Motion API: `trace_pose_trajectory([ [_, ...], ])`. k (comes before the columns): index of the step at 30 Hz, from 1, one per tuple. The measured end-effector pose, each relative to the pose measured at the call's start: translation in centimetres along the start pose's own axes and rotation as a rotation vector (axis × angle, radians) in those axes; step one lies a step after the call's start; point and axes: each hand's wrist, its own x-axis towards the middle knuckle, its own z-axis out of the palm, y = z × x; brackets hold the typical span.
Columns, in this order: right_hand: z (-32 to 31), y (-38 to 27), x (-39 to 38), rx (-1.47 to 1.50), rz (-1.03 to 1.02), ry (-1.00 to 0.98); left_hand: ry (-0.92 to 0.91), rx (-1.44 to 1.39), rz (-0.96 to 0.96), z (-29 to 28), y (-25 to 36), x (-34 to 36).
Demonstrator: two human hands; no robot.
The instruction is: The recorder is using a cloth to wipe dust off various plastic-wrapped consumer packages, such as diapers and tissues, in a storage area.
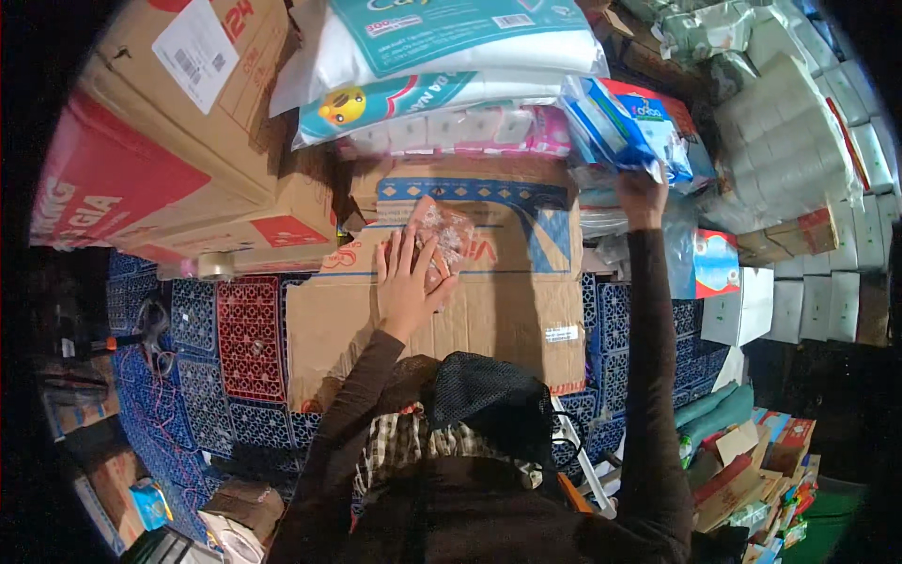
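Note:
My left hand (410, 282) lies with fingers extended on a folded pinkish-brown item with white flower prints (451, 226), which rests on a flat cardboard sheet (507, 329). Up at the right, my right hand (644, 197) grips the lower end of a blue-and-white plastic package (606, 122), beside another blue-and-red pack (675, 141) and some clear plastic (615, 246). Its fingertips are partly hidden by the package.
Tall cardboard boxes (202, 113) stand at the left, large white packs (442, 38) at the back, and wrapped rolls (761, 141) and white boxes (738, 310) at the right. Blue and red plastic crates (249, 338) surround the cardboard. Scissors (155, 334) are at the left.

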Motion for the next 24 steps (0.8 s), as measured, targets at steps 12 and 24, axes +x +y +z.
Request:
trace_pose_trajectory([
  [12,-1.8,2.6,-17.2,-0.536,-0.275,0.523,-0.017,-0.391,-0.150,-1.1,-0.1,-0.2],
  [24,-1.8,10.7,-14.1,-1.174,0.068,-0.100,0.308,-0.385,-0.081,-12.3,5.6,2.5],
])
